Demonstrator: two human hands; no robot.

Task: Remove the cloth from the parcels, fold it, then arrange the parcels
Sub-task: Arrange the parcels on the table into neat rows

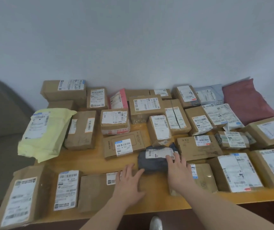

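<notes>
While both palms are down near the front of the bench (149,202), I judge the step in hand to be arranging, since no cloth shows over the parcels from here. My left hand (129,183) lies flat with fingers spread wide on a brown box (98,191) at the near edge, holding nothing. My right hand (176,171) is also spread open, its fingertips resting on the label end of a dark grey mailer bag (154,159) just beyond. I'd close the two hands on either side of that soft bag and lift it rather than drag it, so it doesn't snag the flat carton (124,146) beside it. Farther back, boxes crowd the wall, with a yellow mailer (46,131) far left and a maroon one (247,100) far right.
</notes>
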